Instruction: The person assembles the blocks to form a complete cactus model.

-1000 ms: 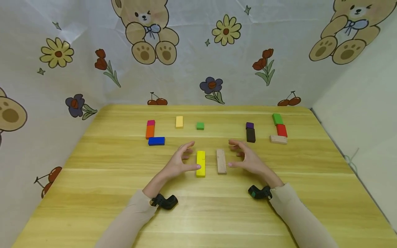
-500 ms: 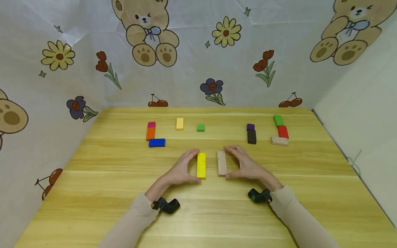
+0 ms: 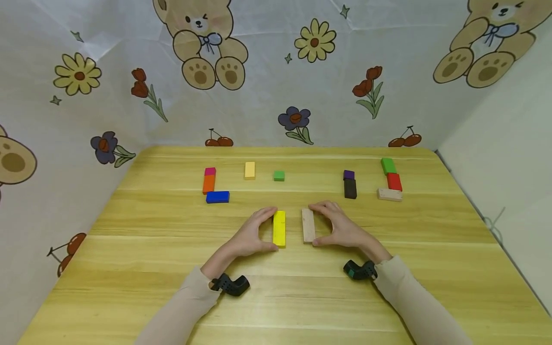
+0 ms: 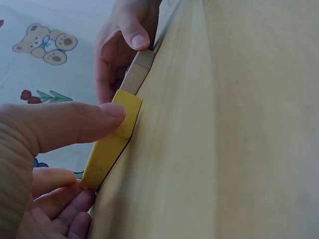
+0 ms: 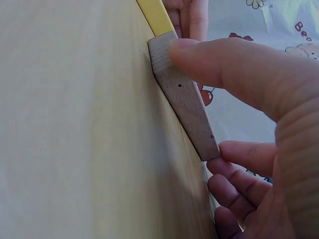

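My left hand [image 3: 249, 235] pinches a yellow wooden block [image 3: 279, 230] lengthwise, thumb at its near end and fingertips at its far end. In the left wrist view the thumb presses the end of the yellow block [image 4: 105, 152], which lies on the wood-grain table. A plain wooden block [image 3: 308, 226] lies parallel, a short gap to the right. My right hand [image 3: 344, 231] holds that one by its two ends in the same way. In the right wrist view, the thumb meets the near end of the plain block [image 5: 185, 102] and fingertips touch its far end.
Farther back on the table [image 3: 276, 297] lie a blue block [image 3: 217, 197], orange block [image 3: 209, 184], cream block [image 3: 249, 170] and small green block [image 3: 279, 176]. To the right are a dark block [image 3: 350, 189], red block [image 3: 394, 181] and another plain block [image 3: 390, 194]. A printed cloth [image 3: 258, 115] hangs behind.
Both hands have come down and closed in on the two middle blocks, thumbs moving to the near ends and fingers to the far ends. The blocks stay in place.
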`<act>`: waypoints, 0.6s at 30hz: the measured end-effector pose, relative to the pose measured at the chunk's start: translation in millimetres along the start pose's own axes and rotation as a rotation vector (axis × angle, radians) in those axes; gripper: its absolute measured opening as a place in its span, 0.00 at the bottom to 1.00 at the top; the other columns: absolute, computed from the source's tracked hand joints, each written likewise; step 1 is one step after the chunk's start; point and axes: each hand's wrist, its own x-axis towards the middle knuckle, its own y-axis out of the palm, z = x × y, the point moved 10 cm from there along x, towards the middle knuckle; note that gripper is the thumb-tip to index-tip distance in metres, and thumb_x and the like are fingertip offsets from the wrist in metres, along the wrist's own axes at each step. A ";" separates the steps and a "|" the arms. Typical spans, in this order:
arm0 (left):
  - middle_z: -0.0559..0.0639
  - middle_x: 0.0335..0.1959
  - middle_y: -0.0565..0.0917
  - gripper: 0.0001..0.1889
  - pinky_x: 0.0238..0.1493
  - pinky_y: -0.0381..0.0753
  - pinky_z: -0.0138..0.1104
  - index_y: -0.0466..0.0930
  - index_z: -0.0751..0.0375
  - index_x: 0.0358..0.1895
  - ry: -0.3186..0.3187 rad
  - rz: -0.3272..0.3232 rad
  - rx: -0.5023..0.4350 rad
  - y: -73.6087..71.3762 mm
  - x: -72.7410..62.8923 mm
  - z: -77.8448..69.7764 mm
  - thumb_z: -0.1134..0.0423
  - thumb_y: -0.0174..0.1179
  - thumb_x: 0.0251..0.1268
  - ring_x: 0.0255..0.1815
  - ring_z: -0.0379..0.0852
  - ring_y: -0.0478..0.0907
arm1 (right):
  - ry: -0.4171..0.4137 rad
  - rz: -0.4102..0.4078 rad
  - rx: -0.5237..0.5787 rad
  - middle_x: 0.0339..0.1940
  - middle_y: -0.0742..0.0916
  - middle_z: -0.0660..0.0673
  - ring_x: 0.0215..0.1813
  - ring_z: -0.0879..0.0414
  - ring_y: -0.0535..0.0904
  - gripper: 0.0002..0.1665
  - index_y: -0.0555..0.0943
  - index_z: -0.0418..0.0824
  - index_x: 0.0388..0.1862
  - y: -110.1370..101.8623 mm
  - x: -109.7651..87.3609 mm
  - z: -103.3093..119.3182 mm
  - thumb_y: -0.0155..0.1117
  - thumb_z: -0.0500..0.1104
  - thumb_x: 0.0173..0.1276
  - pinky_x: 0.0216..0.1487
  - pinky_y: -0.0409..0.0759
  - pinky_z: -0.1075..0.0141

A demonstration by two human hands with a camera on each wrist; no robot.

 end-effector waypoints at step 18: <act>0.54 0.71 0.69 0.48 0.71 0.65 0.52 0.67 0.64 0.71 0.042 -0.033 0.004 12.1 -21.2 -15.1 0.59 0.80 0.40 0.73 0.56 0.64 | 0.051 0.029 -0.007 0.61 0.74 0.42 0.54 0.52 0.73 0.55 0.68 0.34 0.71 -2.7 24.9 1.4 0.82 0.50 0.47 0.58 0.75 0.55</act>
